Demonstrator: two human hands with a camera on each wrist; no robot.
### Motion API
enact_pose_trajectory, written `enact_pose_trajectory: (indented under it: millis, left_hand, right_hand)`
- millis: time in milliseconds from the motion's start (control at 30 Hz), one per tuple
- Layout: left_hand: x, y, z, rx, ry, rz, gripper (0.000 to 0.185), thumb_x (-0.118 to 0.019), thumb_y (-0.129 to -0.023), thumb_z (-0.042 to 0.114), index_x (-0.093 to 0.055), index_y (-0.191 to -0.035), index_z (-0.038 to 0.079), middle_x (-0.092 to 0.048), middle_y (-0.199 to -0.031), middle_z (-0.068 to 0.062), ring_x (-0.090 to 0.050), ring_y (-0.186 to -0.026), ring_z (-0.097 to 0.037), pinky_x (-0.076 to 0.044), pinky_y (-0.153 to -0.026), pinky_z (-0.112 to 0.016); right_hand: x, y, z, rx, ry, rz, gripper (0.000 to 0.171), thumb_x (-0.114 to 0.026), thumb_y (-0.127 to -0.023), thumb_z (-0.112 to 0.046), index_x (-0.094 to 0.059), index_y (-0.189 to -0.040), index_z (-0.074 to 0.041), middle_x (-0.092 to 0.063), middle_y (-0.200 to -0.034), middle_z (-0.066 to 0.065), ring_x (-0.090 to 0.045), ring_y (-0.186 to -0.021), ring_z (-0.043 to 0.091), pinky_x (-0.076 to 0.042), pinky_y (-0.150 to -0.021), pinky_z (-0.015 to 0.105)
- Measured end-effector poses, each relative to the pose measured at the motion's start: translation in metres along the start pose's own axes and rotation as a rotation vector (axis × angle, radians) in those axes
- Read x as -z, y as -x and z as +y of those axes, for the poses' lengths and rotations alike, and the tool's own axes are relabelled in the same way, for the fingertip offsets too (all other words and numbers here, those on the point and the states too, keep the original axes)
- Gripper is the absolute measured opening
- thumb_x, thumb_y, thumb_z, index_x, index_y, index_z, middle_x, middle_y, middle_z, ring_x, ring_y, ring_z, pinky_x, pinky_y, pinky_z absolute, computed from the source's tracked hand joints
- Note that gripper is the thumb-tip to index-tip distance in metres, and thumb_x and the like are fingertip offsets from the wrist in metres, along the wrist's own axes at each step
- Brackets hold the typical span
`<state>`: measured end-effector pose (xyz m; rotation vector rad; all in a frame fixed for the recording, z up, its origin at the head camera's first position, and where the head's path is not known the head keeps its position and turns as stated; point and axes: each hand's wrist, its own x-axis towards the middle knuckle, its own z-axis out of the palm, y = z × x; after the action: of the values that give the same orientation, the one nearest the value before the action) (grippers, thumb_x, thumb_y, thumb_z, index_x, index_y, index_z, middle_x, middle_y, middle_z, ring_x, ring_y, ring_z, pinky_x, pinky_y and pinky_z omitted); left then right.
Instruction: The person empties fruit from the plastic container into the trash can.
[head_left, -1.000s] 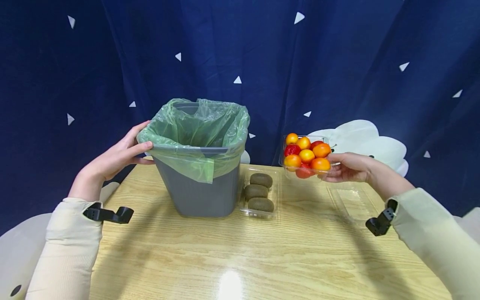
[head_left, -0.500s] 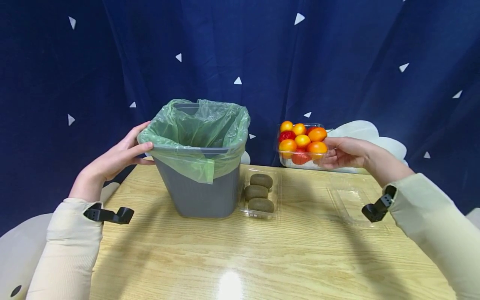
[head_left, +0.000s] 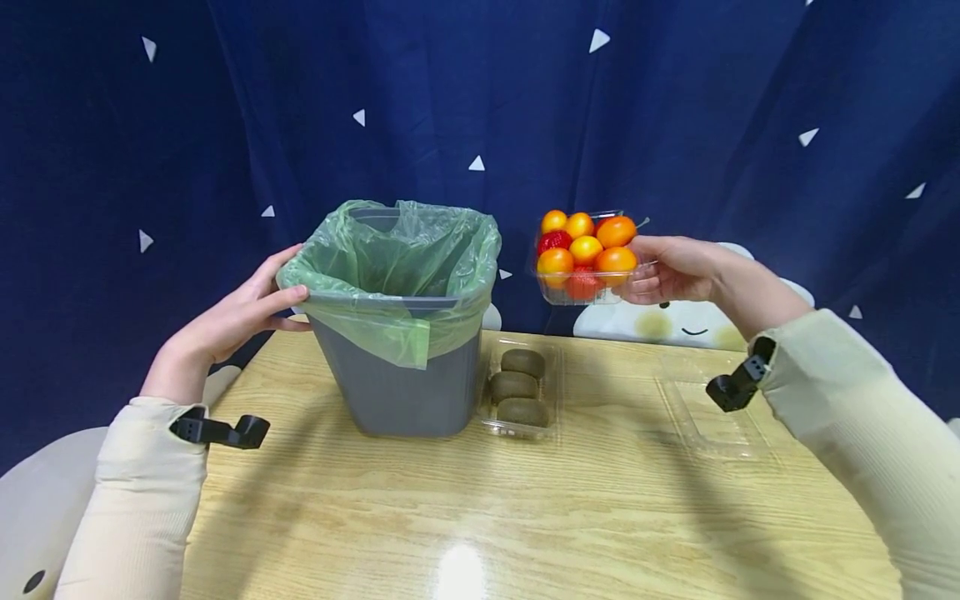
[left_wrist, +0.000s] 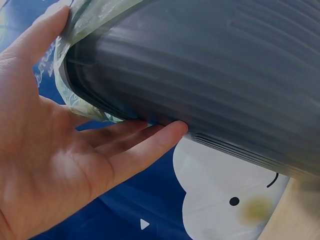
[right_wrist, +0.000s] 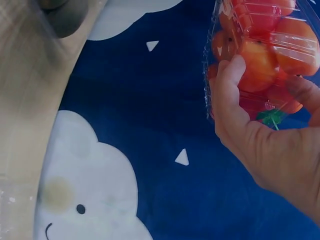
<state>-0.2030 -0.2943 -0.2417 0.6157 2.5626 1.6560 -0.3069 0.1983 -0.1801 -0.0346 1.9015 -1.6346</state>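
Bin: I see the left hand, fingers spread, touching its left side.
Fruit box: right hand pinches it, aloft, right of the bin.

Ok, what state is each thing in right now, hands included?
Gray bin: upright on the table
Green liner: open, folded over the bin's rim
Left hand: touching the bin's rim and side
Fruit container: held above the table, filled with orange and red fruit
Right hand: gripping the fruit container
Kiwi container: on the table, three kiwis in a row
Clear plastic tray: lying on the table
Curtain: hanging
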Motion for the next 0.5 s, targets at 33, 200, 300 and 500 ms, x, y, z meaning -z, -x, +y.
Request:
enact_pose_trajectory:
  millis: [33,200,300,500]
  left_hand:
    - [0.0,0.0,0.0,0.003,0.001,0.004,0.062,-0.039,-0.098,0.021,0.0,-0.146,0.02,-0.032,-0.129,-0.007,-0.049,-0.103,-0.002,-0.051,-0.08,-0.028]
    - [0.0,0.0,0.001,0.016,-0.002,0.016,0.062,-0.039,-0.098,0.022,0.0,-0.146,0.02,-0.033,-0.128,-0.007,-0.049,-0.103,-0.002,-0.051,-0.08,-0.029]
    - [0.0,0.0,0.001,0.02,0.001,0.017,0.061,-0.039,-0.098,0.022,-0.001,-0.146,0.02,-0.032,-0.129,-0.007,-0.049,-0.103,-0.002,-0.051,-0.08,-0.029]
    - [0.001,0.0,-0.001,-0.001,0.005,0.002,0.062,-0.039,-0.098,0.021,0.0,-0.146,0.02,-0.033,-0.127,-0.005,-0.049,-0.103,-0.002,-0.052,-0.08,-0.028]
  right_hand:
    - [-0.002,0.0,-0.003,0.004,0.006,-0.01,0.024,-0.042,-0.095,-0.026,-0.058,-0.09,-0.009,-0.065,-0.085,0.007,-0.065,-0.08,0.019,-0.053,-0.08,0.031]
    - [-0.012,0.0,-0.017,0.022,0.039,-0.025,0.024,-0.041,-0.095,-0.025,-0.058,-0.089,-0.008,-0.063,-0.081,0.006,-0.063,-0.074,0.017,-0.054,-0.076,0.029]
    - [-0.018,0.0,-0.025,0.015,0.033,-0.042,0.026,-0.041,-0.095,-0.025,-0.059,-0.088,-0.007,-0.061,-0.076,0.005,-0.059,-0.068,0.015,-0.054,-0.076,0.028]
    - [-0.03,0.001,-0.041,0.008,-0.013,-0.03,0.024,-0.046,-0.094,-0.028,-0.054,-0.094,-0.006,-0.064,-0.079,0.007,-0.061,-0.07,0.017,-0.054,-0.074,0.028]
